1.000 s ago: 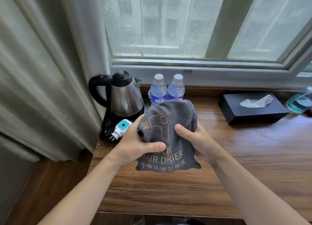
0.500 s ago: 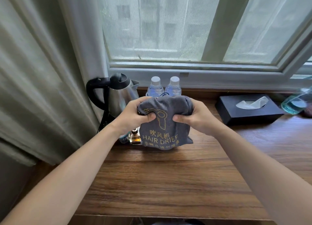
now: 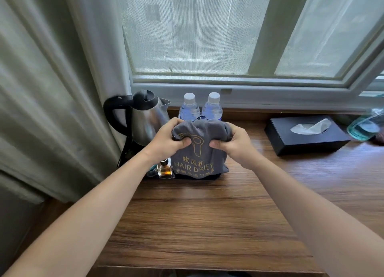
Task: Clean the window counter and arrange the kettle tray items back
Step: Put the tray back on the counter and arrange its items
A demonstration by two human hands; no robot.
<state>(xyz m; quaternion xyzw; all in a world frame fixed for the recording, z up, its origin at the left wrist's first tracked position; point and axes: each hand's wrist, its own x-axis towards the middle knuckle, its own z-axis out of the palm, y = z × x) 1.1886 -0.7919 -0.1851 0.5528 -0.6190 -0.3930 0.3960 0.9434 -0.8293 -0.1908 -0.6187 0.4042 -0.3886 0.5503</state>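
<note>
- Fingers (image 3: 182,140) of your left hand (image 3: 166,140) and right hand (image 3: 233,142) curl round the top of the hair dryer bag (image 3: 197,152), pinching it from both sides so it stands upright.
- It sits on the black tray (image 3: 133,147), before the water bottles (image 3: 200,108), beside the kettle (image 3: 145,119).
- Judging by this, you're seating it in its slot.

The scene is lit by soft daylight diffused through the screened window (image 3: 207,27). Only faint shadows are cast on the wooden counter (image 3: 207,224). Strong wide-angle bending is seen at the edges. The blue bottle (image 3: 365,125) at far right is blurred.
</note>
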